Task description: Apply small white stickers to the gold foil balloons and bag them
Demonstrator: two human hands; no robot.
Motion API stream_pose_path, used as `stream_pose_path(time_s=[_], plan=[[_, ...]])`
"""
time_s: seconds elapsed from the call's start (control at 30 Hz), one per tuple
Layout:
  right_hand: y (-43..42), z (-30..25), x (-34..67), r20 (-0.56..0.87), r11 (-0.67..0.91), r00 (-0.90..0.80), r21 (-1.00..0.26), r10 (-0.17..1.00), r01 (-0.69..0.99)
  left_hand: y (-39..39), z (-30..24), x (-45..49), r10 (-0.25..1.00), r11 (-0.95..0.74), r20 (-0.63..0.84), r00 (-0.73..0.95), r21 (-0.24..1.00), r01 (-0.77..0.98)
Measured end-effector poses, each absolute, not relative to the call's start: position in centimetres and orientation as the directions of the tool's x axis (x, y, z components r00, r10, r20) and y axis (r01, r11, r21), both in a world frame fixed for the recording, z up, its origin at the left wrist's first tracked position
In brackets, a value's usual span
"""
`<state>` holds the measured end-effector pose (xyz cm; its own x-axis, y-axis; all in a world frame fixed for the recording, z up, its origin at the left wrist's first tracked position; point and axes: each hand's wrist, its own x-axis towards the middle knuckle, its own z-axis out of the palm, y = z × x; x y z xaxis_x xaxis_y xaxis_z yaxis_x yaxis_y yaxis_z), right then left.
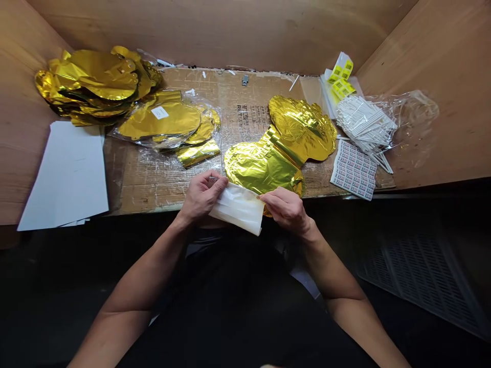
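A: Fingers [213,190] first; what are they doing?
B: Pinching; the left hand [199,198] grips one end of a white plastic bag [240,207], the right hand [287,208] grips the other; the bag sits just in front of the flat gold balloon [284,145], overlapping its near edge.
A: And around that balloon?
B: Far to its left lie white sheets [69,174]; behind those, a heap of gold balloons [95,87]; just left of it, bagged balloons [169,122]; to its right, white sticks [366,125]; beside them, a sticker sheet [355,168].
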<state>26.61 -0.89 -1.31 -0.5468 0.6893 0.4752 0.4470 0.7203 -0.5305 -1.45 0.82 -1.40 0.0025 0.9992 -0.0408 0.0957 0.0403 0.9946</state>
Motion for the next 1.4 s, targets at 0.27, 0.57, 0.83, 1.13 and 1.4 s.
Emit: stream_pose_path(time_s=[0.27,0.57,0.83,1.13,1.4], plan=[[-1.8,-0.8,25.6,0.216,0.311,-0.3,-0.895,0.929,0.319,0.2,-1.4,-1.5,1.0,0.018,-0.017,-0.014,0.99,0.137],[-1.6,-0.2,25.0,0.025,0.109,-0.357,-0.97,0.934,0.216,0.5,-1.5,-1.5,0.999,0.009,-0.015,0.031,0.985,0.171],[-1.8,-0.2,25.0,0.36,0.428,-0.275,-0.868,0.891,0.252,0.4,-2.2,-2.9,1.0,0.013,-0.014,0.003,0.978,0.207],[1.2,-0.7,24.1,-0.031,0.107,-0.292,-0.888,0.956,0.446,0.6,-3.4,-2.3,0.692,-0.598,0.202,0.693,0.699,0.393],[0.4,-1.7,22.4,-0.009,0.177,-0.185,-0.256,0.983,0.95,1.1,-5.5,-1.5,0.669,-0.653,0.162,0.725,0.595,0.469]])
